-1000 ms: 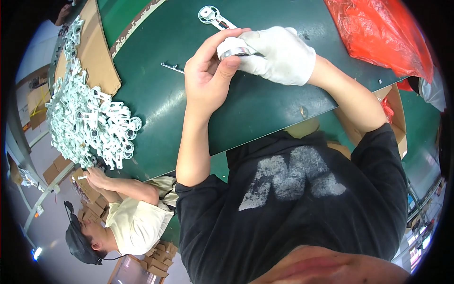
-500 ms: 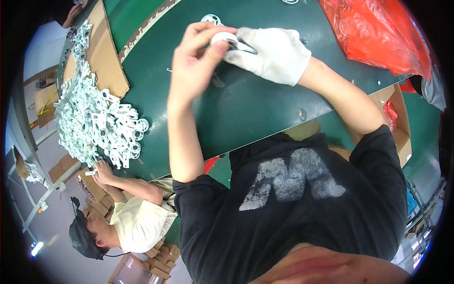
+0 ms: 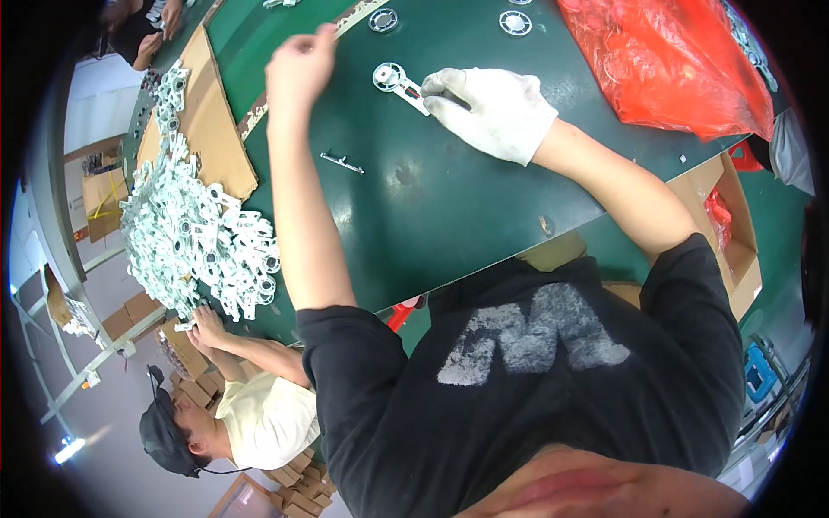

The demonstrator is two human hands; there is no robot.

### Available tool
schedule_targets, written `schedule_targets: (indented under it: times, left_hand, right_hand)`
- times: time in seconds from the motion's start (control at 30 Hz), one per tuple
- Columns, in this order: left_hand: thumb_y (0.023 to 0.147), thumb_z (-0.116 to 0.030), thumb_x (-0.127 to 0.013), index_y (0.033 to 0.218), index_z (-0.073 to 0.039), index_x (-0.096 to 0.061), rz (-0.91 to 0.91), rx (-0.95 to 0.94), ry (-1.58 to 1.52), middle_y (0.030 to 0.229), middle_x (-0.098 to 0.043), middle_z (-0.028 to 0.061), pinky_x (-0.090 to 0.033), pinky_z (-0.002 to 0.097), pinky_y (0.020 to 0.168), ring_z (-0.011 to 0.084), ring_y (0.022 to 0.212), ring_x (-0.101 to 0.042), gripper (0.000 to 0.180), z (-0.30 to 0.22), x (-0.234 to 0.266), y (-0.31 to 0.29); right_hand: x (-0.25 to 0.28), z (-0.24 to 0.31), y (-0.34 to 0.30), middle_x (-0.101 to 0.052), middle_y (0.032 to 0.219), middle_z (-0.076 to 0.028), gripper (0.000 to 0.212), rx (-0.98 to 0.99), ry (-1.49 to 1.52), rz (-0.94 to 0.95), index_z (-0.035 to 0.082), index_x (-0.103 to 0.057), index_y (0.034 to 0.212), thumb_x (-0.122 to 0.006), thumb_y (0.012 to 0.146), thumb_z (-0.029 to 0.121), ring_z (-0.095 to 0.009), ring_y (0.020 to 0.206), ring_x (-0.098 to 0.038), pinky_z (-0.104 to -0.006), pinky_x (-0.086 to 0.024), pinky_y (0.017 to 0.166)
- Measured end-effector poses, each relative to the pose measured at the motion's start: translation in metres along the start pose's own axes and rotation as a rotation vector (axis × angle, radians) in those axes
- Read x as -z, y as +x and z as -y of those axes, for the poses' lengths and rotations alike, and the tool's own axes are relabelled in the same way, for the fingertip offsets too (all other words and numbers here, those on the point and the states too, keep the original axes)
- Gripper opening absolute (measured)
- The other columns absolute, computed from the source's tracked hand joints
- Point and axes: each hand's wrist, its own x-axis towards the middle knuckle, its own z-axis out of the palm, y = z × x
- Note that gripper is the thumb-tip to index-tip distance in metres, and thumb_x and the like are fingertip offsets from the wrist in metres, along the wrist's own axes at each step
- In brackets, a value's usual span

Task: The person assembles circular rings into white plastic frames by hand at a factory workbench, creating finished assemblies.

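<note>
My right hand (image 3: 488,114), in a white glove, grips a white plastic part with a ring-shaped head (image 3: 390,78) by its narrow handle end. The ring points left, over the green table. My left hand (image 3: 298,71) is bare, held up to the left of that part and apart from it. Its fingers are curled in; whatever lies inside them, if anything, is hidden. Beyond the hands lie a round grey-and-white disc (image 3: 382,21) and another spoked disc (image 3: 515,23). A thin strip-like piece (image 3: 343,162) rests on the table near my left forearm.
A large heap of white plastic parts (image 3: 199,233) covers the table's left side, beside a cardboard sheet (image 3: 216,121). A red plastic bag (image 3: 673,69) lies at the right. A co-worker in a cap (image 3: 168,432) handles the heap's near end; another person's hands (image 3: 160,30) show far left.
My left hand has come away from the white part and moved left. The right hand keeps hold of the part, whose ring head now shows. The discs and strip are more visible.
</note>
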Motion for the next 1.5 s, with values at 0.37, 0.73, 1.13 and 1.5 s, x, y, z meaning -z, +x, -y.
schedule_targets:
  times: [0.37, 0.73, 1.13, 1.5]
  left_hand:
    - [0.080, -0.027, -0.081, 0.114, -0.001, -0.057, 0.194, -0.402, -0.335, 0.088, -0.072, 0.0104, -0.055, 0.0303, 0.067, 0.0169, 0.073, -0.070, 0.049, -0.052, -0.028, -0.085]
    - [0.085, -0.020, -0.074, 0.131, -0.005, -0.060, -0.194, -0.602, -0.072, 0.127, -0.061, 0.0153, -0.043, 0.0461, 0.105, 0.0359, 0.122, -0.056, 0.051, -0.044, -0.058, -0.012]
    - [0.081, -0.059, -0.076, 0.110, -0.007, -0.066, 0.021, -0.342, 0.383, 0.108, -0.069, 0.0097, -0.056, 0.0413, 0.078, 0.0293, 0.095, -0.070, 0.061, -0.038, -0.036, -0.112]
    - [0.078, -0.021, -0.083, 0.117, -0.010, -0.069, 0.005, -0.567, -0.120, 0.106, -0.063, 0.0068, -0.055, 0.0370, 0.077, 0.0245, 0.092, -0.067, 0.043, -0.001, -0.041, -0.138]
  right_hand:
    - [-0.016, -0.024, 0.017, -0.071, 0.111, -0.018, 0.057, -0.049, 0.288, -0.160, 0.003, -0.061, 0.128, -0.063, 0.090, 0.046, -0.036, 0.106, -0.068, -0.0430, -0.052, 0.094]
    - [-0.003, -0.042, 0.030, -0.071, 0.117, -0.014, 0.051, -0.181, 0.040, -0.236, 0.016, -0.063, 0.132, -0.057, 0.092, 0.048, -0.035, 0.112, -0.067, -0.0463, -0.050, 0.100]
    - [0.017, -0.026, 0.020, -0.072, 0.115, -0.016, 0.048, -0.220, -0.130, -0.070, 0.016, -0.066, 0.130, -0.055, 0.090, 0.039, -0.036, 0.108, -0.069, -0.0455, -0.053, 0.097]
    - [0.014, -0.017, 0.015, -0.074, 0.109, -0.015, 0.048, -0.218, -0.336, 0.071, 0.016, -0.067, 0.131, -0.057, 0.085, 0.026, -0.035, 0.102, -0.070, -0.0452, -0.053, 0.094]
